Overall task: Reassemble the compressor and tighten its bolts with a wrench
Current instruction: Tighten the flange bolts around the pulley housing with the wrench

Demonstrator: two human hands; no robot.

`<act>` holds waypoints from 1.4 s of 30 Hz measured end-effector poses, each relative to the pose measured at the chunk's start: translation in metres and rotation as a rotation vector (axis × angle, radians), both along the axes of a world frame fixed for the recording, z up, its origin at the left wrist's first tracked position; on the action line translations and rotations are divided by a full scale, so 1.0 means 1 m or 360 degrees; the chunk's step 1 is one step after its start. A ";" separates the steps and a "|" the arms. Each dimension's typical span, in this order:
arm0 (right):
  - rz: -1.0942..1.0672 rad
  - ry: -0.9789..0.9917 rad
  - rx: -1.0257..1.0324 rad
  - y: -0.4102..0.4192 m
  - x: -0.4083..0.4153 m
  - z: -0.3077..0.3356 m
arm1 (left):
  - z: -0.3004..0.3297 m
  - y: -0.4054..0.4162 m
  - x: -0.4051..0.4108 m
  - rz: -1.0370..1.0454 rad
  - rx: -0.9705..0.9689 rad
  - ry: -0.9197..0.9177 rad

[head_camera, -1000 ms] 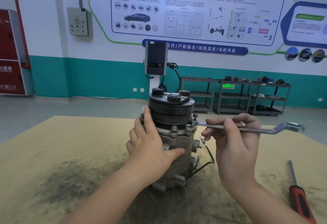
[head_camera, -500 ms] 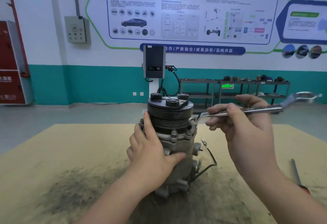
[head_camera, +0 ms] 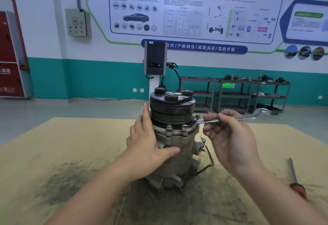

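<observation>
The compressor [head_camera: 174, 155] stands upright mid-table, a grey metal body with a black ribbed pulley [head_camera: 171, 111] on top and bolts round its flange. My left hand [head_camera: 149, 142] grips the left side of the body, thumb across the front. My right hand [head_camera: 230, 136] pinches the shaft of a silver ring wrench [head_camera: 209, 122]. The wrench's near ring sits over a flange bolt [head_camera: 187, 127] at the front right. Its far end [head_camera: 260, 112] sticks out to the right, blurred.
A red-handled screwdriver [head_camera: 296, 182] lies on the tan, grease-stained table [head_camera: 71, 144] at the right. A black wire [head_camera: 207, 159] trails from the compressor's right side. Metal shelving carts [head_camera: 236, 95] and a charging post [head_camera: 155, 61] stand behind, across the floor.
My right hand lifted the wrench off the bolt and swung it up to the right, then brought it back down onto a flange bolt. My left hand stayed on the compressor.
</observation>
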State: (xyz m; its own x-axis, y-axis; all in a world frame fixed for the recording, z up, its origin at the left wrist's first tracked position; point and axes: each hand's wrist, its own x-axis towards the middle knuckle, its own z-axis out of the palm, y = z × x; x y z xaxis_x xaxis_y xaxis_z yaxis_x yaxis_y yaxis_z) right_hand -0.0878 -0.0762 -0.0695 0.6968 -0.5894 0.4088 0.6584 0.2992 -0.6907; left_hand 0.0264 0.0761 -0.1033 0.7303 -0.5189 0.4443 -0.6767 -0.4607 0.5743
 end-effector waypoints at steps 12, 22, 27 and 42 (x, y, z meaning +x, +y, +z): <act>-0.1087 -0.0370 -0.1900 0.031 -0.015 -0.007 | 0.000 0.000 -0.003 0.0045 0.0002 -0.0007; -0.0207 0.0016 -0.0043 0.012 -0.010 0.011 | 0.006 0.004 -0.003 -0.0020 0.0080 0.0121; 0.0125 0.0110 0.0261 0.003 -0.004 0.010 | 0.004 0.005 -0.002 -0.0060 0.0037 0.0090; 0.0246 0.0116 0.0212 -0.005 0.004 0.005 | 0.001 0.005 -0.001 -0.0052 0.0102 -0.0046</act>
State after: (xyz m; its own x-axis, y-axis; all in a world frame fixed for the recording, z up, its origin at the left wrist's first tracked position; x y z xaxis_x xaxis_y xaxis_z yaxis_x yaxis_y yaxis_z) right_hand -0.0836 -0.0814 -0.0643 0.8079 -0.5189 0.2795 0.5473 0.4844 -0.6826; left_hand 0.0255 0.0808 -0.1026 0.6999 -0.5703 0.4300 -0.7078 -0.4732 0.5244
